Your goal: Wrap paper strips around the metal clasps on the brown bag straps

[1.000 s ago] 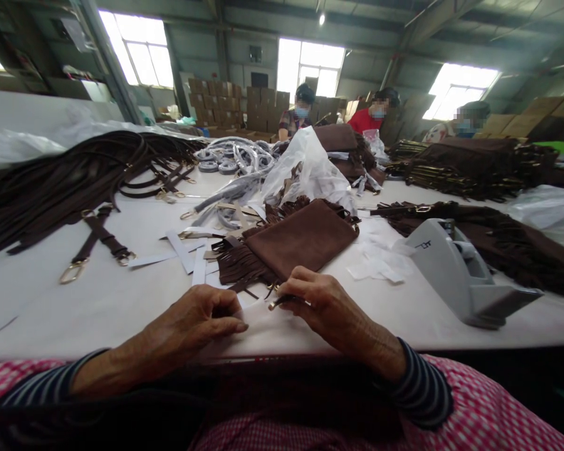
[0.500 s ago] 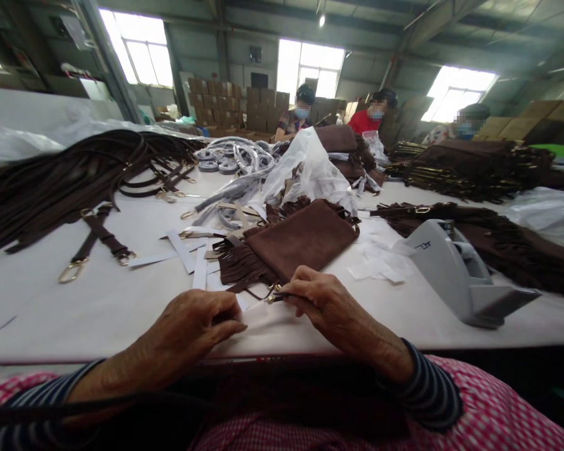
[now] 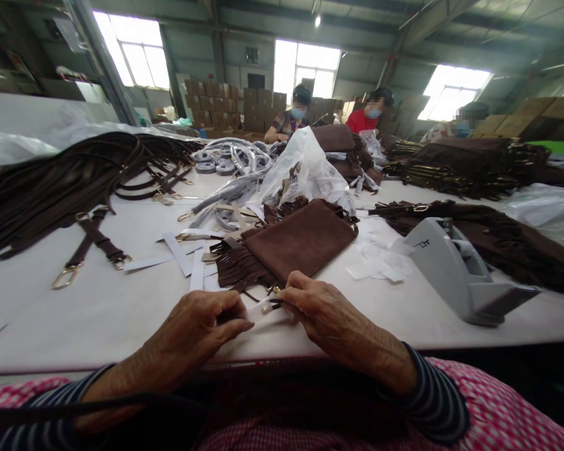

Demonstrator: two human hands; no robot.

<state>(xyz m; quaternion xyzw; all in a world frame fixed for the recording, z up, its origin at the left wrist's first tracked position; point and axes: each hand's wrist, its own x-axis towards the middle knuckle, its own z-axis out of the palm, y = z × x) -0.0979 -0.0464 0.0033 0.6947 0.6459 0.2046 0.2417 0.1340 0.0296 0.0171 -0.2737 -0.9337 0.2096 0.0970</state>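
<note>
A brown fringed pouch [image 3: 301, 241] lies on the white table just beyond my hands, with a small gold clasp and thin strap at its near corner. My right hand [image 3: 324, 313] pinches the dark strap end beside that clasp. Facing it, my left hand [image 3: 197, 332] has thumb and forefinger pressed together on a thin, whitish translucent strip [image 3: 256, 310] that reaches toward the clasp. White paper strips [image 3: 197, 266] lie left of the pouch.
Brown straps with gold hooks [image 3: 94, 241] are heaped at left. A grey tape dispenser [image 3: 460, 269] stands at right, near stacked brown pouches [image 3: 455, 163]. Clear plastic [image 3: 305, 166] and wrapped coils [image 3: 232, 156] lie beyond. Several people [image 3: 373, 116] sit across the table.
My left hand has moved slightly right, closer to the clasp. My right hand has shifted a little, its fingers now covering more of the clasp and strap end.
</note>
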